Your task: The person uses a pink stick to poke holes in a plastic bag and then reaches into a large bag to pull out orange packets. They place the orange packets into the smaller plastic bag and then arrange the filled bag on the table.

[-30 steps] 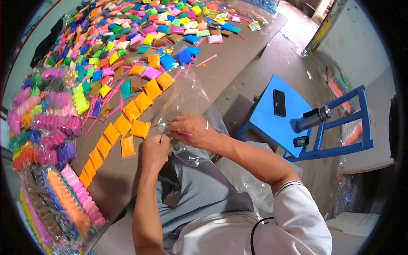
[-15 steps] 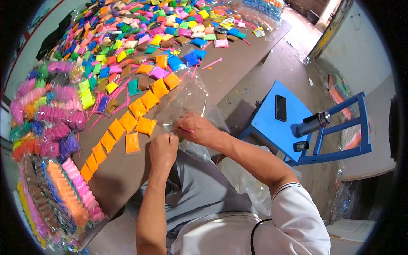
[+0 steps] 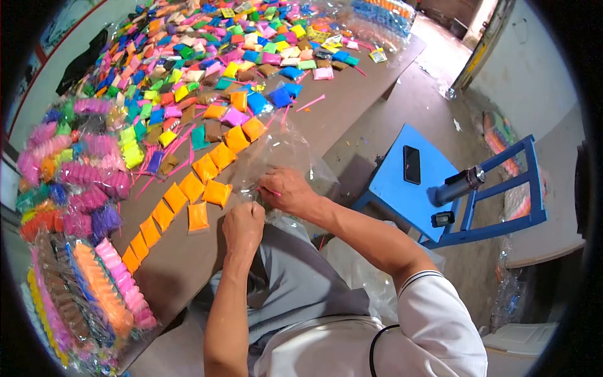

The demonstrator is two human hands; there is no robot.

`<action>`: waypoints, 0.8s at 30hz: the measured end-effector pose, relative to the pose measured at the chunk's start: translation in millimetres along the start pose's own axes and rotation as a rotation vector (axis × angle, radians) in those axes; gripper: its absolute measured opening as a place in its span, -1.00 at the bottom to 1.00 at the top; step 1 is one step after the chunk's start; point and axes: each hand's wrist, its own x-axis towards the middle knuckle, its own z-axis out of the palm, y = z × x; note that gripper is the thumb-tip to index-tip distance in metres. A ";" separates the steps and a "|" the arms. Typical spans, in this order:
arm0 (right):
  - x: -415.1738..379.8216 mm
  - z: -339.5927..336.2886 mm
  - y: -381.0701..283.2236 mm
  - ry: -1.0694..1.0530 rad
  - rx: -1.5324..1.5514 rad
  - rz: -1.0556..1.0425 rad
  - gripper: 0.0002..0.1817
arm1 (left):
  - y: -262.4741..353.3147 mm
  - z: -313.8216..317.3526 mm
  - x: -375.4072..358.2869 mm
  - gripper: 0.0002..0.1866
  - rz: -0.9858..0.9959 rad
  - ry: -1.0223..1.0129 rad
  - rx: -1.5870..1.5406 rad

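A clear plastic bag (image 3: pixel 282 147) lies over the table edge, rumpled and see-through. My right hand (image 3: pixel 287 190) is closed on it, and a short pink stick (image 3: pixel 270 191) pokes out between the fingers. Close beside, my left hand (image 3: pixel 244 225) makes a fist at the bag's near edge; its fingertips are turned away from view, and it seems to pinch the plastic. Left of the hands, orange packets (image 3: pixel 191 187) run in a slanting row. Two more, a loose orange packet (image 3: pixel 217 193) and another orange packet (image 3: pixel 198 216), lie nearest my left hand.
Mixed coloured packets (image 3: pixel 207 56) heap across the far part of the brown table (image 3: pixel 352 103). Bagged bundles of packets (image 3: pixel 94 182) line the left side. At right stands a blue chair (image 3: pixel 392 182) bearing a phone (image 3: pixel 411 164), a flask (image 3: pixel 461 184) and a small black case (image 3: pixel 443 218).
Both hands keep nearly the same hold and place at the bag. The whole view has shifted slightly, with the table's packets appearing a little lower and to the right.
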 end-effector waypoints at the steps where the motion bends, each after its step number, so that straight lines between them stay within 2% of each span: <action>1: -1.0 1.0 2.1 0.026 0.044 0.011 -0.84 | 0.0 -0.6 -0.3 -0.64 -0.013 -0.019 -0.007; 6: -8.8 2.0 -6.8 0.082 0.166 -0.012 -0.84 | 0.9 4.3 -3.6 -0.63 -0.017 0.024 0.043; 8: -7.0 3.0 -7.5 -0.045 0.039 0.061 -0.85 | 0.0 6.9 -2.5 -0.63 -0.007 0.029 0.047; 11: 0.0 4.1 -6.8 -0.065 -0.048 0.147 -0.84 | -1.6 5.8 0.6 -0.63 0.025 0.042 0.032; 15: 1.6 2.3 1.7 -0.014 -0.079 0.149 -0.84 | -0.5 3.6 -4.1 -0.61 0.007 0.017 0.041; 17: -1.4 -2.6 4.2 0.054 0.136 0.060 -0.85 | -0.2 4.8 -5.0 -0.61 0.010 0.023 0.039; 20: -1.8 -5.1 -6.5 -0.072 0.158 0.085 -0.87 | -0.5 7.3 -8.0 -0.61 0.046 0.044 0.081; 24: -0.9 8.4 -1.3 -0.018 0.026 0.041 -0.88 | 0.6 6.8 -6.1 -0.61 0.035 0.057 0.083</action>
